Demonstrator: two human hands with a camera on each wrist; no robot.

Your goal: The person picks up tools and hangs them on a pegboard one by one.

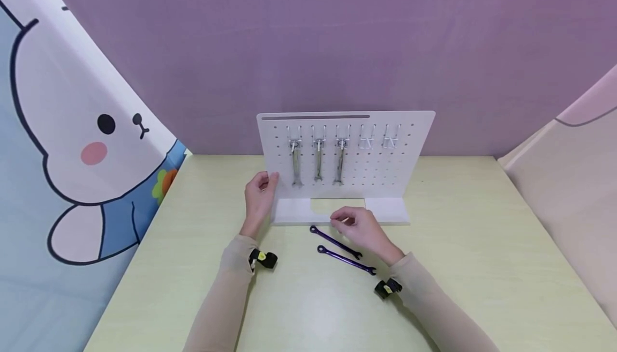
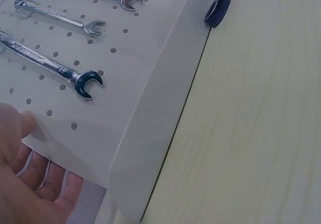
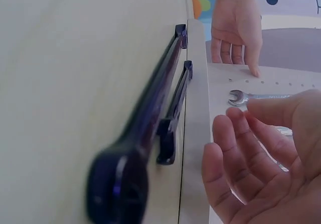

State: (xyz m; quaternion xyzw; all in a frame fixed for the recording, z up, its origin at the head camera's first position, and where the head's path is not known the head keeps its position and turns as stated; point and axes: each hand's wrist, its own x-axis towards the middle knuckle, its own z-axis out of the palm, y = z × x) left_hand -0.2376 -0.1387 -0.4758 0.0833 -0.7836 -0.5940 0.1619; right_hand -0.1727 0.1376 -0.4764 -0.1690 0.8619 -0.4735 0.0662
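Pegboard [image 1: 354, 167] edge gripped by left hand [image 1: 260, 197]; right hand [image 1: 360, 227] loosely curled near dark wrenches [image 1: 336, 242]; tabletop [image 1: 472, 218] rightward.

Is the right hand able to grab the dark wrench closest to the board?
Probably yes. The right hand looks empty and is close by, and the dark wrench lies on the table with nothing on top of it. The left hand is off at the board's edge.
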